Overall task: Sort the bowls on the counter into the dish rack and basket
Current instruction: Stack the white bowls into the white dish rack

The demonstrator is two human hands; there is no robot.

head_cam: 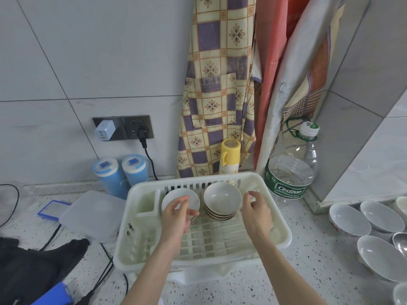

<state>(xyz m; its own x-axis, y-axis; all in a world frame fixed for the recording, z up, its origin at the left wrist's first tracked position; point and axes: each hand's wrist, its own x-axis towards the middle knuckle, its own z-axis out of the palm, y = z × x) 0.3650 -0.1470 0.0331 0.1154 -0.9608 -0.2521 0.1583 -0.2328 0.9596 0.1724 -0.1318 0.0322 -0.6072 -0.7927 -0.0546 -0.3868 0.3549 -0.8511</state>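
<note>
A cream plastic dish rack (pixel 284 237) sits on the speckled counter in front of me. Inside it at the back stand two stacks of white bowls with dark rims: a left stack (pixel 192 199) leaning on edge and a right stack (pixel 222 200) tilted towards me. My left hand (pixel 176 216) hovers over the left stack with fingers apart, touching or just off its front bowl. My right hand (pixel 256 213) is beside the right stack, fingers spread and holding nothing. Several loose white bowls (pixel 350 220) lie on the counter at the right.
Behind the rack stand two blue-lidded canisters (pixel 120 175), a yellow-capped bottle (pixel 230 156) and a large water jug (pixel 290 172). A translucent lidded box (pixel 92 214) and black cables lie left. Dark cloth (pixel 33 265) covers the near left corner. Aprons hang on the wall.
</note>
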